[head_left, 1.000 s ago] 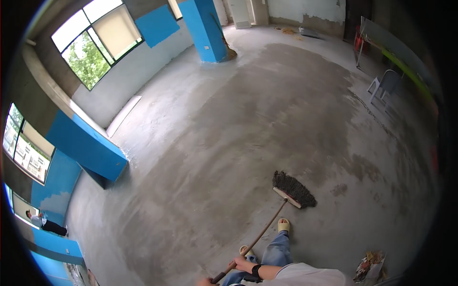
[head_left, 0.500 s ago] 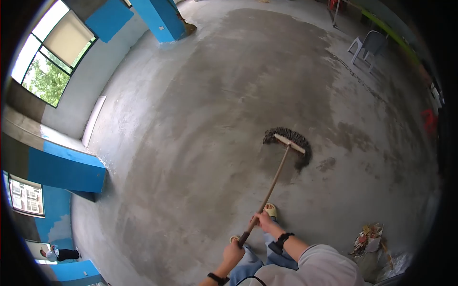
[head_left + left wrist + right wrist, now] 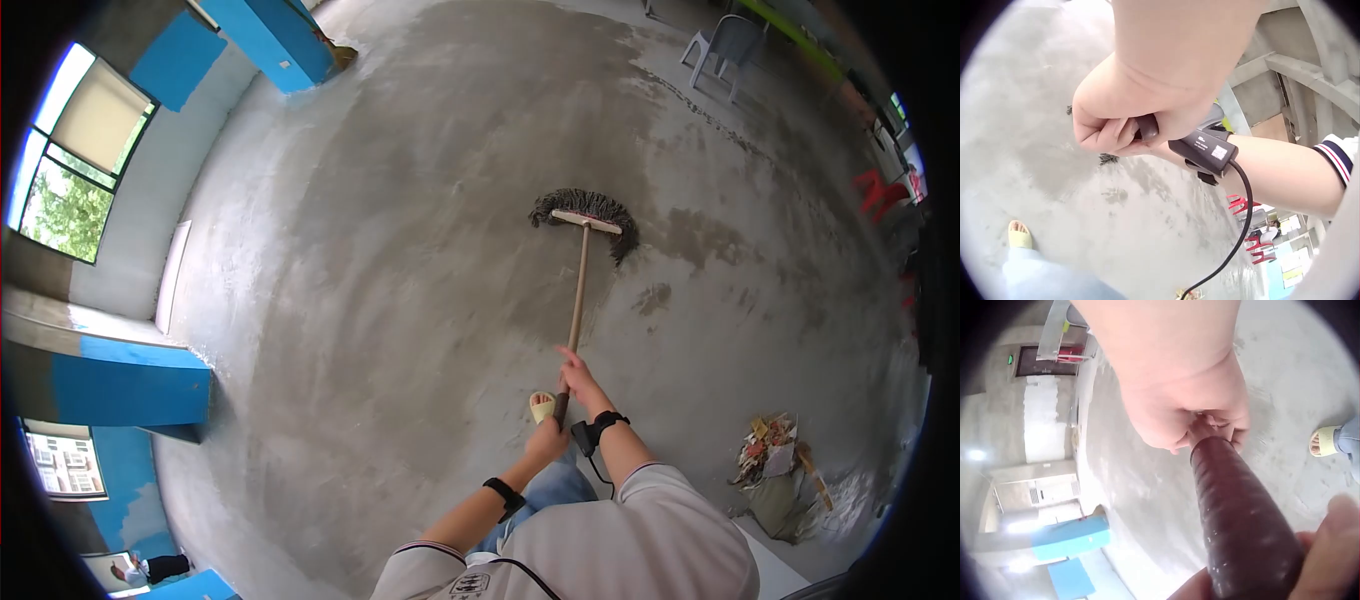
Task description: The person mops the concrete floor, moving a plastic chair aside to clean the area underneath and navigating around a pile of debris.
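Left hand: your fingers wrap tight round the dark grip, at the near end, likely to steer.
Right hand: yours too curls round the pole, farther up, maybe to help push.
Mop head: out on the far end, strings spread on the floor, probably to rub it.
Trash pile: near you, right side, well apart from the mop head.
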Tool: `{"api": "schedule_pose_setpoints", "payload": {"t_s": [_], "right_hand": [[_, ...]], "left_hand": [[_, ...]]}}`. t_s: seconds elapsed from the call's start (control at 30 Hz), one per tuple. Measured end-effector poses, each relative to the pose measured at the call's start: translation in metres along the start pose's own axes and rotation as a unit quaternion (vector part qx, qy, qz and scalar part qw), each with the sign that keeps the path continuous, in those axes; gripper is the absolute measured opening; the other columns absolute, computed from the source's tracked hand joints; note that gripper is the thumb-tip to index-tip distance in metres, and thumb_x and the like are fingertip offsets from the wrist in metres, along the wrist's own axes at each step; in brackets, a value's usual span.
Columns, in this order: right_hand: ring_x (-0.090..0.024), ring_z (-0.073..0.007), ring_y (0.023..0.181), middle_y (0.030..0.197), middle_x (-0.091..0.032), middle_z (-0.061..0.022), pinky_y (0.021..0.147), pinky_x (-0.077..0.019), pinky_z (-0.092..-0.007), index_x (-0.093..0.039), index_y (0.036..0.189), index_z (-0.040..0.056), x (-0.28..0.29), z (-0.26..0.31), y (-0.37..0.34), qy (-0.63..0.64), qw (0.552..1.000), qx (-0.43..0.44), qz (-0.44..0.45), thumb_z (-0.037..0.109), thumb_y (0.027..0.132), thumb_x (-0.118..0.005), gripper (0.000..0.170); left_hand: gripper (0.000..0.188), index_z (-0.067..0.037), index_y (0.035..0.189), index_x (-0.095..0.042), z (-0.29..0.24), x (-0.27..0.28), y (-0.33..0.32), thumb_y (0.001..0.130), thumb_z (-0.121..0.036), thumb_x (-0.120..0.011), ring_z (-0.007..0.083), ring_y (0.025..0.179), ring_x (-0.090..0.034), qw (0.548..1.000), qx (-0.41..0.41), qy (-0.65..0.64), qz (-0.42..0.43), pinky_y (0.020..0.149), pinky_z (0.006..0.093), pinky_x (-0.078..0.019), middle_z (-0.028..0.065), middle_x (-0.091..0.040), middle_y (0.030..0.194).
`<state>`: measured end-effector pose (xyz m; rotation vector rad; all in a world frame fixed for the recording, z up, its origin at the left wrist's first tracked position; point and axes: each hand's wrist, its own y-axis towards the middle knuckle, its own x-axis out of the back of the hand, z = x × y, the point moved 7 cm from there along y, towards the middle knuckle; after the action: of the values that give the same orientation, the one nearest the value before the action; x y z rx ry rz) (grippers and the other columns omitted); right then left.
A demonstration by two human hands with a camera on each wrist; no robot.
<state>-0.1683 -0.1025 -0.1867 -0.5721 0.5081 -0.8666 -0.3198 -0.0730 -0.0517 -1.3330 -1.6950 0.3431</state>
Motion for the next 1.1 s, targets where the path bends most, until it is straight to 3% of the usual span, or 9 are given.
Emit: {"api": "schedule_pose_setpoints", "payload": {"t_s": [0.07, 0.17, 0.23, 0.37, 0.6, 0.77, 0.87, 1.0, 1.1], "right_hand": [[-0.048, -0.0107, 0.055, 0.070, -0.050, -0.0003, 0.046, -0.0439, -0.0286, -0.041, 0.139, 0.0310, -0.033, -0.021, -0.022, -0.145, 0.986, -0.040, 0.075, 0.010, 0.090, -0.040, 0.054], [-0.050, -0.0114, 0.053, 0.070, -0.050, -0.0015, 0.044, -0.0464, -0.0284, -0.039, 0.140, 0.0300, -0.090, -0.054, -0.072, -0.133, 0.983, -0.073, 0.102, 0.016, 0.090, -0.041, 0.053], [-0.052, -0.0132, 0.053, 0.074, -0.054, -0.0045, 0.043, -0.0490, -0.0295, -0.025, 0.146, 0.0309, -0.126, -0.065, -0.109, -0.187, 0.969, -0.081, 0.139, 0.021, 0.086, -0.049, 0.066], [-0.054, -0.0181, 0.053, 0.084, -0.059, -0.0110, 0.045, -0.0498, -0.0332, 0.009, 0.147, 0.0322, -0.157, -0.160, -0.143, -0.250, 0.963, -0.098, 0.029, 0.018, 0.074, -0.061, 0.102], [-0.053, -0.0221, 0.054, 0.083, -0.053, -0.0117, 0.043, -0.0469, -0.0366, -0.018, 0.137, 0.0257, -0.287, -0.375, -0.311, -0.102, 0.967, -0.184, 0.143, 0.005, 0.073, -0.058, 0.078], [-0.057, -0.0204, 0.049, 0.081, -0.054, -0.0106, 0.044, -0.0504, -0.0332, -0.025, 0.131, 0.0307, -0.370, -0.419, -0.468, -0.166, 0.923, -0.295, 0.183, 0.009, 0.076, -0.062, 0.069], [-0.059, -0.0159, 0.055, 0.071, -0.059, -0.0055, 0.050, -0.0514, -0.0291, -0.054, 0.117, 0.0213, -0.393, -0.436, -0.512, -0.179, 0.920, -0.249, 0.246, 0.015, 0.076, -0.066, 0.044], [-0.060, -0.0123, 0.055, 0.062, -0.063, -0.0023, 0.055, -0.0486, -0.0261, -0.070, 0.091, 0.0157, -0.375, -0.466, -0.516, -0.331, 0.904, -0.124, 0.241, 0.022, 0.073, -0.068, 0.019], [-0.060, -0.0128, 0.058, 0.063, -0.064, -0.0026, 0.058, -0.0488, -0.0276, -0.072, 0.090, 0.0138, -0.352, -0.469, -0.506, -0.326, 0.926, -0.053, 0.185, 0.021, 0.073, -0.066, 0.019]], "left_hand": [[0.032, 0.002, 0.100, -0.051, 0.048, -0.005, -0.012, 0.080, -0.023, -0.052, 0.0428, 0.086, -0.063, 0.999, -0.015, -0.016, -0.024, 0.074, 0.0517, -0.0484, 0.0266, -0.064, 0.089], [0.030, 0.001, 0.097, -0.052, 0.096, 0.033, -0.075, 0.079, -0.023, -0.053, 0.0422, 0.085, -0.063, 0.999, 0.010, 0.031, -0.009, 0.073, 0.0514, -0.0485, 0.0252, -0.064, 0.088], [0.029, 0.001, 0.096, -0.052, 0.131, 0.053, -0.123, 0.079, -0.022, -0.053, 0.0424, 0.084, -0.063, 0.999, 0.012, 0.042, -0.022, 0.072, 0.0513, -0.0485, 0.0251, -0.064, 0.087], [0.031, 0.002, 0.092, -0.053, 0.205, 0.047, -0.232, 0.081, -0.027, -0.057, 0.0436, 0.080, -0.062, 0.997, -0.017, 0.073, -0.008, 0.070, 0.0499, -0.0480, 0.0250, -0.063, 0.082], [0.031, -0.001, 0.096, -0.055, 0.377, 0.041, -0.453, 0.082, -0.029, -0.056, 0.0421, 0.081, -0.063, 0.993, 0.063, 0.099, -0.008, 0.069, 0.0499, -0.0500, 0.0227, -0.065, 0.084], [0.038, -0.005, 0.104, -0.053, 0.468, 0.030, -0.594, 0.083, -0.036, -0.059, 0.0409, 0.076, -0.064, 0.979, 0.143, 0.142, -0.039, 0.065, 0.0499, -0.0497, 0.0206, -0.065, 0.082], [0.037, -0.007, 0.105, -0.053, 0.501, 0.014, -0.634, 0.082, -0.036, -0.060, 0.0393, 0.072, -0.064, 0.975, 0.163, 0.123, -0.084, 0.062, 0.0505, -0.0495, 0.0196, -0.065, 0.078], [0.033, -0.008, 0.103, -0.054, 0.533, -0.028, -0.637, 0.082, -0.032, -0.060, 0.0372, 0.064, -0.064, 0.975, 0.175, 0.108, -0.087, 0.056, 0.0490, -0.0498, 0.0182, -0.064, 0.072], [0.033, -0.007, 0.103, -0.053, 0.548, -0.072, -0.616, 0.083, -0.032, -0.060, 0.0379, 0.061, -0.063, 0.979, 0.150, 0.101, -0.090, 0.054, 0.0471, -0.0503, 0.0183, -0.064, 0.071]]}}
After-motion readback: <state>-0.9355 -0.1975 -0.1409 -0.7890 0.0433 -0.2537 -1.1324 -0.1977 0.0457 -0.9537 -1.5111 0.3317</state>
